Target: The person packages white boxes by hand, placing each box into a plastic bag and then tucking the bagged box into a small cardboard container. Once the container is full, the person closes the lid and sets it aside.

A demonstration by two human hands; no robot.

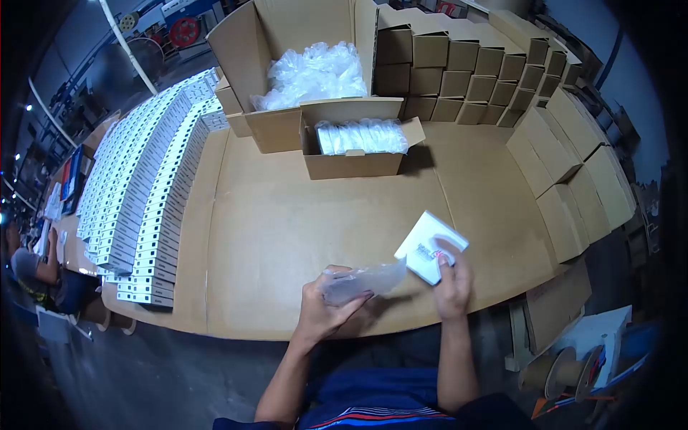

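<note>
Two bare hands work over a brown table. The left hand (331,304), at the lower centre of the frame, is partly closed, its fingers and thumb around a clear plastic bag (365,282) whose end points right. The right hand (453,287), just right of it, is partly closed on a white box (430,246), thumb and fingers at the box's right part; the box is tilted in the picture, its upper left edge near the bag's end. How firmly it is gripped, I cannot tell.

At the upper centre stands a small open carton (355,167) holding a row of wrapped items (362,137). Behind it, a larger open carton (276,132) holds clear plastic (315,75). Long stacks of white boxes (136,168) fill the left side; brown cartons (466,82) are stacked at the upper right. A person (46,265) is at the far left.
</note>
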